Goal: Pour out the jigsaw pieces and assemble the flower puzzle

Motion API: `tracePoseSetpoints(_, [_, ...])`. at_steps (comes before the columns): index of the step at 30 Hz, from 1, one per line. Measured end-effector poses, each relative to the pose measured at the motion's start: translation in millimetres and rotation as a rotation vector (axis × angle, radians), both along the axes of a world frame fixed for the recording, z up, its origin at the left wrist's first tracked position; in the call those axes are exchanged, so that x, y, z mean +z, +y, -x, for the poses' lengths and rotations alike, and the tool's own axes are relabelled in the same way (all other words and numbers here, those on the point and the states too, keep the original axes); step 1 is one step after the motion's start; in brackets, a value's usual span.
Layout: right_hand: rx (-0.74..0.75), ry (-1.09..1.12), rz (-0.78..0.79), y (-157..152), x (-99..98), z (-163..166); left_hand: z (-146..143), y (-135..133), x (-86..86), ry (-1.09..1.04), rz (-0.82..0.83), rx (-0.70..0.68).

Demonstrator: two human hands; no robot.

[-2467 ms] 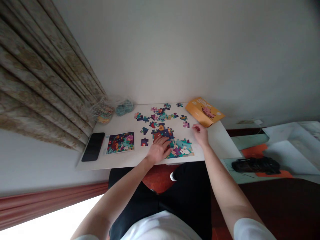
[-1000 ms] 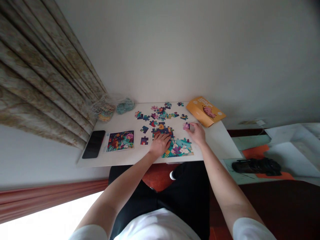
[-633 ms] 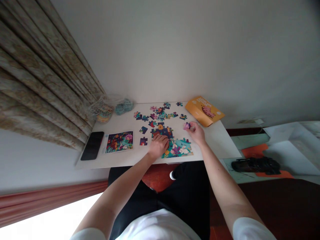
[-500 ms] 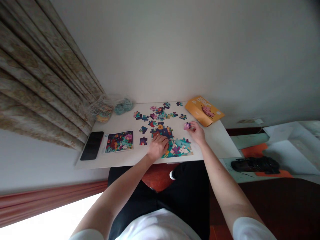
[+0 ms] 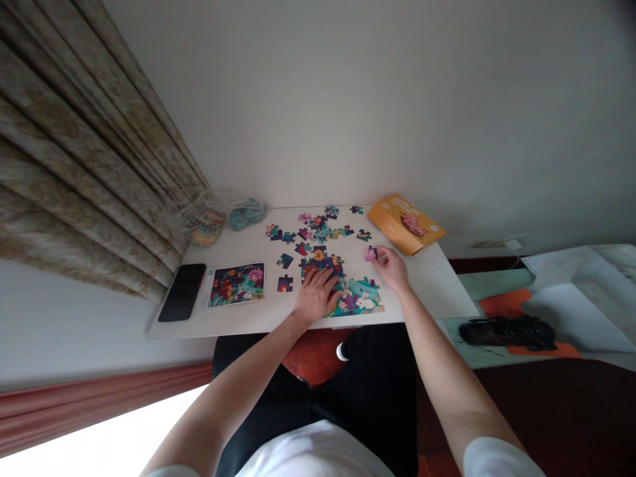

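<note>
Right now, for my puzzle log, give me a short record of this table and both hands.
Left hand: flat on the partly assembled jigsaw
Right hand: fingers holding a pink jigsaw piece
Loose pieces: scattered beyond the partly assembled jigsaw
Picture card: left of the jigsaw, beside a black phone
Far right corner: orange puzzle packaging
Far left corner: plastic bags

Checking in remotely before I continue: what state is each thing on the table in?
right hand: pinching a pink puzzle piece
left hand: resting on the partly built jigsaw
loose pieces: scattered
phone: screen dark
orange packet: lying flat
</note>
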State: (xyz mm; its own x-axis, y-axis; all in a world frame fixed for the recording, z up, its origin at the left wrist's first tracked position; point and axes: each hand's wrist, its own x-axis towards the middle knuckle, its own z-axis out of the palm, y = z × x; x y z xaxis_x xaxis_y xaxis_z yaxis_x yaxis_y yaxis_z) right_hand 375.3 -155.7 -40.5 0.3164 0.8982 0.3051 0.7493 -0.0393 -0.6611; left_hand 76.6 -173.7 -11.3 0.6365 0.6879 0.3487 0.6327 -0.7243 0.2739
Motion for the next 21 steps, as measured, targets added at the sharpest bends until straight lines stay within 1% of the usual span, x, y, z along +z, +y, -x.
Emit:
tracePoseSetpoints(4, [0.055, -0.144, 0.000, -1.8, 3.8, 2.1, 0.9, 1.3, 0.1, 0.023, 0.044, -0.013])
tracePoseSetpoints(8, [0.083, -0.181, 0.007, -3.3, 5.6, 2.0, 0.5, 1.4, -1.9, 0.024, 0.067, 0.005])
tracePoseSetpoints(14, [0.077, -0.028, 0.056, -2.6, 4.0, -2.4, 0.3, 1.0, -5.2, -0.018, 0.023, -0.002])
tracePoseSetpoints(18, [0.060, 0.090, 0.074, -3.0, 2.1, -3.6, 4.2, -0.5, -3.2, -0.062, 0.010, -0.027])
tracePoseSetpoints(21, [0.057, 0.108, 0.054, -3.4, 1.0, -4.0, 12.1, -4.1, 0.2, -0.082, 0.013, -0.063])
